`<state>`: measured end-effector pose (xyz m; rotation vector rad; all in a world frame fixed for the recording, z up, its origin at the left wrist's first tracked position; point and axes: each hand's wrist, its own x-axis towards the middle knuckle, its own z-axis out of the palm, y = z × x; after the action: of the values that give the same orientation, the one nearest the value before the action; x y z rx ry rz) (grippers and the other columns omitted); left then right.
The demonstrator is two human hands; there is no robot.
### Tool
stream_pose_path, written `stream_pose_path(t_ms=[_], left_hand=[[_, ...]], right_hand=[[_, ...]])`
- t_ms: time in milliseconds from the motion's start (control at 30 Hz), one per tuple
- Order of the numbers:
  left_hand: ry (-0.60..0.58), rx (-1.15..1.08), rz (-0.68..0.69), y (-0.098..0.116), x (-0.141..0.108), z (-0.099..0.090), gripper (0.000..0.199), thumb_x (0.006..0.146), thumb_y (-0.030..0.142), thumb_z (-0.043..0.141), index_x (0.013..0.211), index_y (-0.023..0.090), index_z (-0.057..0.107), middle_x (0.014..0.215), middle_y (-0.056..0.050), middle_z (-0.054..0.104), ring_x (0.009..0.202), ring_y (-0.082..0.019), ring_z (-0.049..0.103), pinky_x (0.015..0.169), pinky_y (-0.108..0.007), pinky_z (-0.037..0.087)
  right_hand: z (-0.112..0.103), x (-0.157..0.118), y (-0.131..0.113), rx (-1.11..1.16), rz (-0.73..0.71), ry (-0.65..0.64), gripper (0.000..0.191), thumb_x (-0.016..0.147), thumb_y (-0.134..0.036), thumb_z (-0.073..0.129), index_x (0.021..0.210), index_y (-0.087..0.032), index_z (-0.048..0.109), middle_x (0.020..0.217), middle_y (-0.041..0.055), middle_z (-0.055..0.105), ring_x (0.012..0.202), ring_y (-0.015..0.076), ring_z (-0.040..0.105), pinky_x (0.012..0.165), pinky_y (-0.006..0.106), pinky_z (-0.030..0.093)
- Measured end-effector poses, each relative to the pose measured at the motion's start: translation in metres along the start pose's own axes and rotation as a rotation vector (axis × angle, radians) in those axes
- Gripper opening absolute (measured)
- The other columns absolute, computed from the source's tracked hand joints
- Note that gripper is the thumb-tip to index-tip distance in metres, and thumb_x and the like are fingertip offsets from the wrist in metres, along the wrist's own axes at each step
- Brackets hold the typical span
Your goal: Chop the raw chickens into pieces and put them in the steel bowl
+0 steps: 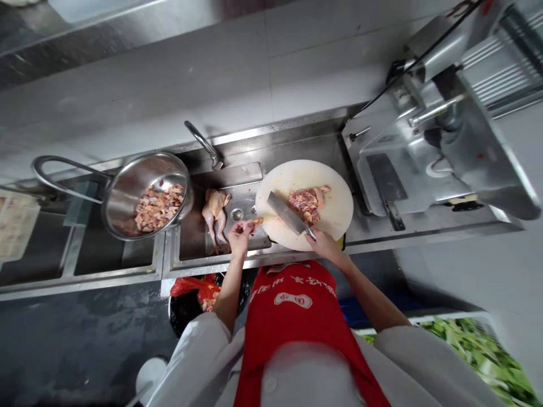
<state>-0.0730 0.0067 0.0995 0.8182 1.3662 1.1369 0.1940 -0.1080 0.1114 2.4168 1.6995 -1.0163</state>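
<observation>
My right hand (322, 244) is closed round the handle of a cleaver (287, 213), whose broad blade lies over the left part of a round white cutting board (335, 220). Beyond the blade sits a heap of raw poultry meat (306, 200). At the board's left edge, my left hand (240, 233) pinches a small piece of raw poultry (255, 221), partly hidden by the fingers. Left of that hand, a whole plucked chicken (216, 210) rests in the sink.
A steel pot (116, 206) with chopped meat stands left of the sink, under a faucet's (202, 138) side. On the right are a second cleaver (387, 181) and a slicing machine (449, 130). Below lie a lined bin (182, 316) and a crate of greens (479, 350).
</observation>
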Motion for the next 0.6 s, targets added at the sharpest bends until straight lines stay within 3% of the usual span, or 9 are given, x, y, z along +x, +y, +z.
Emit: stream_pose_path(t_ms=[167, 267, 333, 433, 600], left_hand=[[-0.186, 0.033, 0.068, 0.034, -0.024, 0.048, 0.038, 0.062, 0.037, 0.086, 0.084, 0.015, 0.064, 0.073, -0.001, 0.07, 0.057, -0.011, 0.063, 0.06, -0.024, 0.053], [-0.276, 0.051, 0.113, 0.049, -0.038, 0.076, 0.035, 0.067, 0.038, 0.084, 0.085, 0.016, 0.065, 0.072, -0.001, 0.069, 0.058, -0.01, 0.063, 0.061, -0.023, 0.052], [-0.289, 0.061, 0.113, 0.047, -0.042, 0.082, 0.036, 0.067, 0.038, 0.084, 0.087, 0.016, 0.065, 0.073, 0.0, 0.068, 0.06, -0.011, 0.064, 0.062, -0.023, 0.053], [-0.206, 0.056, 0.027, 0.02, -0.037, 0.068, 0.038, 0.063, 0.038, 0.086, 0.083, 0.016, 0.062, 0.073, 0.0, 0.067, 0.06, -0.011, 0.063, 0.06, -0.025, 0.055], [0.057, -0.014, -0.207, -0.049, -0.029, 0.021, 0.044, 0.054, 0.035, 0.089, 0.07, 0.016, 0.053, 0.067, 0.002, 0.063, 0.059, -0.011, 0.063, 0.06, -0.026, 0.056]], right_hand=[[0.0, -0.01, 0.042, -0.021, 0.139, 0.067, 0.041, 0.103, -0.041, 0.039, 0.111, -0.009, 0.063, 0.101, 0.0187, 0.073, 0.097, 0.0248, 0.069, 0.077, 0.027, 0.041], [0.006, -0.014, 0.044, -0.016, 0.146, 0.089, 0.041, 0.103, -0.042, 0.038, 0.113, -0.01, 0.061, 0.1, 0.0186, 0.072, 0.097, 0.0252, 0.069, 0.078, 0.027, 0.041], [0.002, -0.017, 0.039, -0.013, 0.15, 0.087, 0.041, 0.103, -0.043, 0.038, 0.113, -0.01, 0.061, 0.1, 0.0189, 0.072, 0.097, 0.0254, 0.069, 0.078, 0.027, 0.042], [-0.015, -0.024, 0.026, -0.014, 0.132, 0.096, 0.04, 0.102, -0.043, 0.039, 0.108, -0.011, 0.063, 0.098, 0.019, 0.072, 0.094, 0.0261, 0.07, 0.075, 0.028, 0.042], [-0.034, -0.036, -0.021, -0.022, 0.081, 0.273, 0.046, 0.104, -0.047, 0.031, 0.114, -0.012, 0.059, 0.09, 0.0165, 0.073, 0.085, 0.0265, 0.07, 0.073, 0.029, 0.042]])
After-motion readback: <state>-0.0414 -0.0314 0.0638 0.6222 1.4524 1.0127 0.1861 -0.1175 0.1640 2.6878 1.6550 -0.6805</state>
